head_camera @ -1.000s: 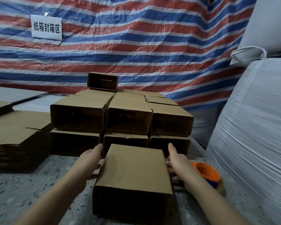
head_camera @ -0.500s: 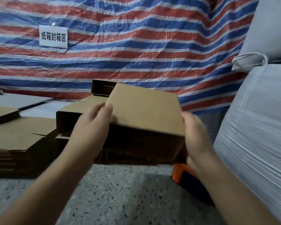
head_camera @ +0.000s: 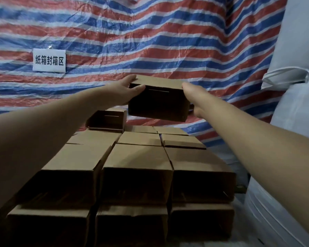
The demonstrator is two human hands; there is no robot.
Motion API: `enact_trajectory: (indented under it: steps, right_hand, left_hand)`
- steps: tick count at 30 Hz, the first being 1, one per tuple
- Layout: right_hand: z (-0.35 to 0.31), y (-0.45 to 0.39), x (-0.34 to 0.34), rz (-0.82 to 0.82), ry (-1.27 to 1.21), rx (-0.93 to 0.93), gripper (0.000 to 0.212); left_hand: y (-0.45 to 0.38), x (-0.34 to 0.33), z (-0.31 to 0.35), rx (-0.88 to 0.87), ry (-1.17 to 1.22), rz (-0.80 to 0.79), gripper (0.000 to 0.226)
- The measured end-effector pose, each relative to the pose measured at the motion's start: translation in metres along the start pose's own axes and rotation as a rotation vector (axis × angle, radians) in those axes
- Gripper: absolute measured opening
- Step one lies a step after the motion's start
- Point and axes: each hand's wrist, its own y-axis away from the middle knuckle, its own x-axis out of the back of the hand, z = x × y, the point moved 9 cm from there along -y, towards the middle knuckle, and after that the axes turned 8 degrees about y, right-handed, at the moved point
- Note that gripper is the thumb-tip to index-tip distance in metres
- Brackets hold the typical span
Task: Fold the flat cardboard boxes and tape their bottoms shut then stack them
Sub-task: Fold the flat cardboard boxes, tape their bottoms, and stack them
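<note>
I hold a folded brown cardboard box (head_camera: 158,102) in the air with both arms stretched out, its open dark side facing me. My left hand (head_camera: 121,93) grips its left edge, thumb on the open side and fingers over the top. My right hand (head_camera: 194,97) clasps its right side. Below lies the stack of folded boxes (head_camera: 136,157), two layers high in rows of three. One lone box (head_camera: 106,121) sits on top of the stack at the back left, just left of and below the held box.
A red, white and blue striped tarp (head_camera: 150,41) hangs behind, with a white sign (head_camera: 49,60) on it. Big white woven sacks (head_camera: 292,139) stand close on the right of the stack.
Both hands have carried the box from close in front of me up and away, out over the back of the stack. The view has moved forward over the boxes.
</note>
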Motion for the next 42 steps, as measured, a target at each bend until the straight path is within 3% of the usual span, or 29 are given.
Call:
enact_trajectory:
  steps: [5, 12, 16, 21, 26, 33, 36, 39, 42]
  right_hand:
    - [0.016, -0.08, -0.036, -0.05, -0.032, -0.004, 0.03]
    - [0.037, -0.157, -0.07, -0.074, 0.189, -0.059, 0.019]
    - [0.054, -0.18, -0.092, -0.134, 0.277, -0.121, 0.018]
    - [0.075, -0.195, -0.119, -0.203, 0.284, -0.161, 0.015]
    - [0.079, -0.205, -0.134, -0.215, 0.249, -0.189, 0.017]
    - [0.09, -0.205, -0.152, -0.272, 0.333, -0.157, 0.035]
    - [0.095, -0.202, -0.156, -0.27, 0.435, -0.143, 0.056]
    - [0.095, -0.2, -0.147, -0.23, 0.515, -0.137, 0.06]
    - [0.087, -0.194, -0.137, -0.166, 0.559, -0.101, 0.061]
  left_hand:
    - [-0.071, -0.006, -0.038, -0.089, -0.308, 0.059, 0.035]
    - [-0.146, -0.016, -0.1, -0.107, -0.821, 0.03, 0.036]
    - [-0.169, -0.014, -0.13, -0.077, -0.854, 0.094, 0.031]
    - [-0.179, -0.016, -0.141, -0.096, -0.993, 0.131, 0.047]
    - [-0.202, -0.013, -0.173, -0.033, -0.988, 0.127, 0.05]
    - [-0.203, -0.024, -0.2, 0.095, -1.198, -0.034, 0.05]
    - [-0.203, -0.025, -0.214, 0.174, -1.211, -0.094, 0.051]
    - [-0.198, -0.022, -0.214, 0.22, -1.203, -0.089, 0.062]
    - [-0.192, -0.02, -0.198, 0.148, -1.179, -0.05, 0.071]
